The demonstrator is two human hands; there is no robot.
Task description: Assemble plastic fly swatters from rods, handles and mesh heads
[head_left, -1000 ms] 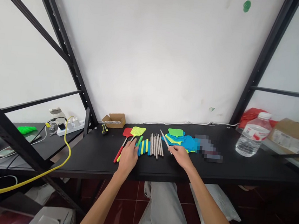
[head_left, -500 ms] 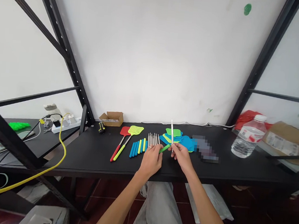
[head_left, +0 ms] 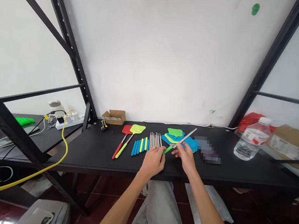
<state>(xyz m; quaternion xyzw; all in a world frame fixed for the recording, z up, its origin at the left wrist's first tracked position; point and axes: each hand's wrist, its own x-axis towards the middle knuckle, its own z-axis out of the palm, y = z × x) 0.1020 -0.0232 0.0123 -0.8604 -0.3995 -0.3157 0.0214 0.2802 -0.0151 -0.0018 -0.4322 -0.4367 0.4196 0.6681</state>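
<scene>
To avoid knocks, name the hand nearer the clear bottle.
Right: the right hand is left of the clear bottle; the left hand is farther left, holding a green handle.

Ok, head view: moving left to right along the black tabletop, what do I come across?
Small open cardboard box, red swatter, yellow swatter, row of blue and yellow handles, row of metal rods, green handle in the left hand, slanted metal rod at the right hand, pixelated patch, water bottle.

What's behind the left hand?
Grey rods show their upper parts beyond the left hand. Their near ends are covered, as is the gripped end of the green handle; can't tell what else lies there.
</scene>
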